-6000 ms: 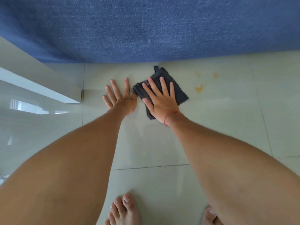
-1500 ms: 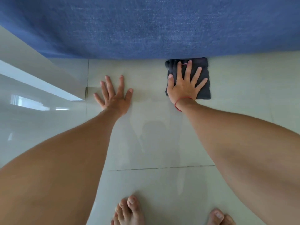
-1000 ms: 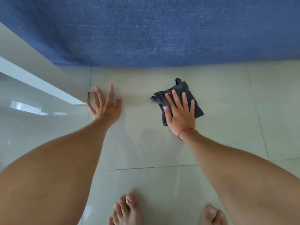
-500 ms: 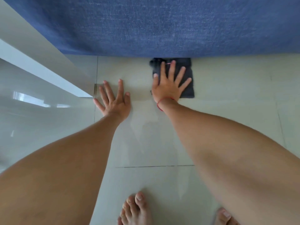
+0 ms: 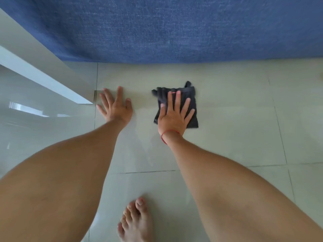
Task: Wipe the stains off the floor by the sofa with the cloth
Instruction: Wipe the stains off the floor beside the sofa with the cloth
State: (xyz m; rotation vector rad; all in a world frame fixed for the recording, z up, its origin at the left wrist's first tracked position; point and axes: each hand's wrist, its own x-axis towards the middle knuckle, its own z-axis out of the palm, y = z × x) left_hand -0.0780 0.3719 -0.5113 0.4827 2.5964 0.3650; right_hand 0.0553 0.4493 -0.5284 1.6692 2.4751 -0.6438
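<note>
A dark grey folded cloth [image 5: 193, 98] lies on the pale tiled floor [image 5: 236, 119], a short way in front of the blue sofa [image 5: 174, 28]. My right hand [image 5: 172, 119] presses flat on the cloth with fingers spread; a red string circles its wrist. My left hand [image 5: 117, 109] rests flat on the bare tile to the left of the cloth, fingers apart and holding nothing. The tile around the cloth looks damp and shows no stain. A small yellowish spot [image 5: 322, 74] sits at the far right edge.
A white glossy furniture edge [image 5: 35, 67] slants in from the left and ends beside my left hand. The sofa front runs across the whole top. My bare foot [image 5: 136, 222] stands on the tile at the bottom.
My right hand has slid the cloth back from the sofa's base toward me. Six seconds ago yellow stains lay to the right of the cloth; none show there now. The left hand stays planted.
</note>
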